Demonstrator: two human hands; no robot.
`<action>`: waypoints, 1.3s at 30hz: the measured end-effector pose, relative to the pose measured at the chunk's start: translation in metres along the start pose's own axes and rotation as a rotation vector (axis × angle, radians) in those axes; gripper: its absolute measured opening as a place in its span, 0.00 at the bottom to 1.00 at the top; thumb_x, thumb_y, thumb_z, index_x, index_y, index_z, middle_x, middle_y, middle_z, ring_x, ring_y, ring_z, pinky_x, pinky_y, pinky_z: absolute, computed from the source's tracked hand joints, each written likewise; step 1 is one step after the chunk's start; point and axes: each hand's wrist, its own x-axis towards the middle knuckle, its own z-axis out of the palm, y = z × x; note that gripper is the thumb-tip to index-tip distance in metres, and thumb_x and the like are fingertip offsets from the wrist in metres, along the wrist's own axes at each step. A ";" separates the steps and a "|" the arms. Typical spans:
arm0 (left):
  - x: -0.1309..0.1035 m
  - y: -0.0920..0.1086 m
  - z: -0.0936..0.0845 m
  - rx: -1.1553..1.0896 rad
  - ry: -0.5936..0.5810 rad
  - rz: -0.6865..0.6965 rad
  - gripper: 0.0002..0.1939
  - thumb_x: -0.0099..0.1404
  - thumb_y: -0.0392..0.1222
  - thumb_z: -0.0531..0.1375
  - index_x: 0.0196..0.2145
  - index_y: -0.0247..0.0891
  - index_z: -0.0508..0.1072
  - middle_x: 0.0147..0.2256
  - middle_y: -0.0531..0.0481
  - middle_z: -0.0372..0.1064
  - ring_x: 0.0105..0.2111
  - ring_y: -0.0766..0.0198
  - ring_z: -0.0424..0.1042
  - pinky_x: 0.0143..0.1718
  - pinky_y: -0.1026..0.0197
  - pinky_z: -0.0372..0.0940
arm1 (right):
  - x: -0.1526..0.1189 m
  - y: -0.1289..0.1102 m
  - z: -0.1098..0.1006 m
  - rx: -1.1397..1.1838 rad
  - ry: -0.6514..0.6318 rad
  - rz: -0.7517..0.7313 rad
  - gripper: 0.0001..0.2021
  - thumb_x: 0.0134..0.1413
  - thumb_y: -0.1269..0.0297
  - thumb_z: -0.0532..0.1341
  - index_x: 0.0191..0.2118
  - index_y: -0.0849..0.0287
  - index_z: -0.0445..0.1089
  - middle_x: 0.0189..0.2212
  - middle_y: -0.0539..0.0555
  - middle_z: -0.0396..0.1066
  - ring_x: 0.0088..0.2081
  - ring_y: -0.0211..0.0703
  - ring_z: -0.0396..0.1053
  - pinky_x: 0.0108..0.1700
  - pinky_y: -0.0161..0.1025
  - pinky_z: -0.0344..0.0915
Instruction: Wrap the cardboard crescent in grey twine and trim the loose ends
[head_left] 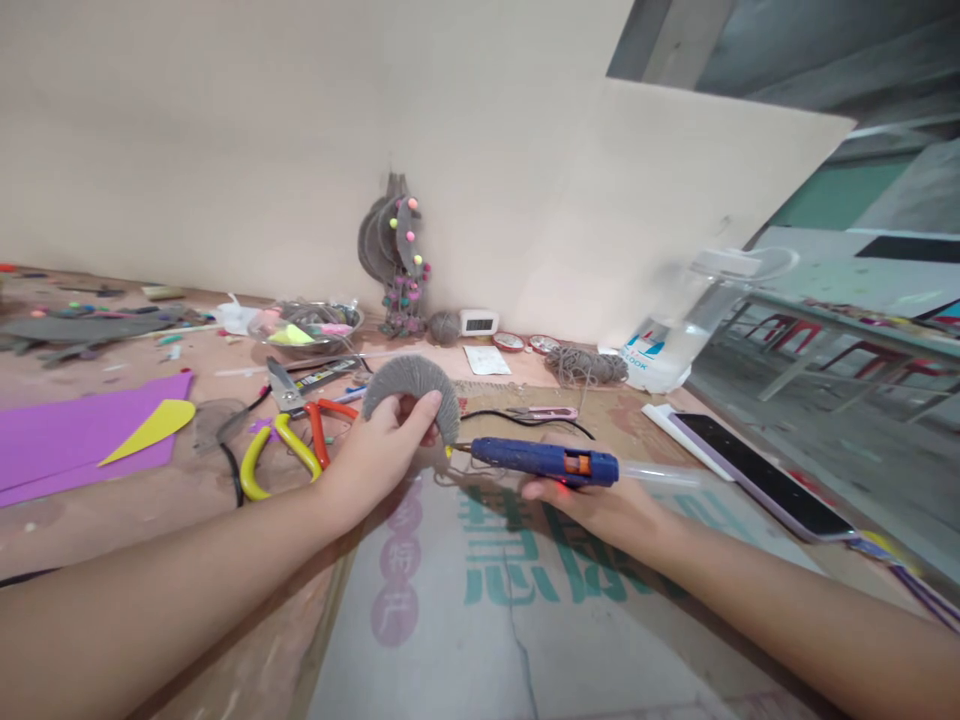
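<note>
A curved piece wrapped in grey yarn (416,378) is pinched in my left hand (401,430), above a printed cardboard sheet (465,640). My right hand (577,495) grips a blue glue gun (525,457) from below, with a clear glue stick (660,475) jutting from its back. The gun's nozzle points left and meets or nearly meets the lower right end of the yarn piece. A small yellow bit (448,451) shows at that end. Loose yarn hangs just under the nozzle.
Yellow-handled scissors (255,462), red-handled pliers (317,435) and purple sheets (90,430) lie left. Behind are a plastic bowl (304,325), grey yarn (585,365) and a white timer (478,322). A phone (757,470) and a water bottle (675,330) stand to the right.
</note>
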 end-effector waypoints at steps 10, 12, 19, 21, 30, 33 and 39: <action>0.000 -0.001 -0.001 -0.023 0.008 -0.016 0.24 0.60 0.62 0.50 0.23 0.39 0.68 0.25 0.50 0.71 0.31 0.58 0.70 0.36 0.60 0.60 | -0.003 0.000 0.001 -0.043 0.046 0.052 0.13 0.44 0.50 0.64 0.29 0.56 0.71 0.26 0.50 0.73 0.30 0.45 0.71 0.32 0.37 0.69; 0.001 -0.001 0.000 -0.035 0.006 -0.017 0.23 0.60 0.61 0.51 0.22 0.39 0.68 0.24 0.50 0.71 0.30 0.58 0.70 0.36 0.60 0.60 | -0.001 0.001 0.001 -0.036 0.039 0.042 0.13 0.44 0.50 0.64 0.29 0.55 0.70 0.26 0.50 0.73 0.30 0.46 0.71 0.32 0.39 0.70; 0.001 0.002 0.000 -0.076 0.014 -0.008 0.22 0.60 0.60 0.52 0.22 0.39 0.67 0.23 0.51 0.70 0.28 0.60 0.69 0.35 0.61 0.61 | 0.004 0.008 0.000 0.030 0.011 -0.035 0.13 0.46 0.51 0.63 0.34 0.54 0.70 0.32 0.53 0.75 0.37 0.50 0.73 0.41 0.46 0.71; 0.002 0.001 0.000 -0.075 0.011 0.006 0.22 0.60 0.60 0.51 0.22 0.39 0.67 0.23 0.51 0.70 0.29 0.60 0.69 0.35 0.61 0.61 | 0.004 0.007 0.000 0.035 0.017 -0.037 0.14 0.45 0.51 0.63 0.34 0.54 0.70 0.32 0.54 0.75 0.36 0.51 0.73 0.41 0.47 0.71; 0.008 -0.008 0.001 -0.067 0.008 -0.007 0.22 0.60 0.61 0.51 0.24 0.38 0.67 0.24 0.50 0.69 0.28 0.60 0.69 0.34 0.60 0.60 | -0.003 -0.003 -0.009 0.027 0.023 -0.031 0.17 0.48 0.46 0.59 0.28 0.56 0.68 0.26 0.53 0.70 0.29 0.45 0.68 0.35 0.42 0.67; 0.004 -0.002 0.000 -0.011 -0.027 -0.042 0.22 0.59 0.61 0.52 0.24 0.39 0.67 0.23 0.51 0.69 0.27 0.59 0.68 0.32 0.60 0.59 | -0.006 -0.017 -0.018 0.222 0.064 -0.082 0.21 0.56 0.44 0.51 0.33 0.57 0.67 0.29 0.53 0.71 0.25 0.40 0.65 0.30 0.39 0.65; 0.001 0.001 0.001 0.018 -0.072 -0.077 0.21 0.60 0.60 0.51 0.24 0.40 0.66 0.16 0.55 0.61 0.18 0.62 0.62 0.24 0.61 0.55 | 0.014 -0.052 -0.048 0.459 0.296 -0.100 0.18 0.58 0.47 0.50 0.34 0.56 0.65 0.34 0.56 0.73 0.22 0.37 0.65 0.25 0.37 0.64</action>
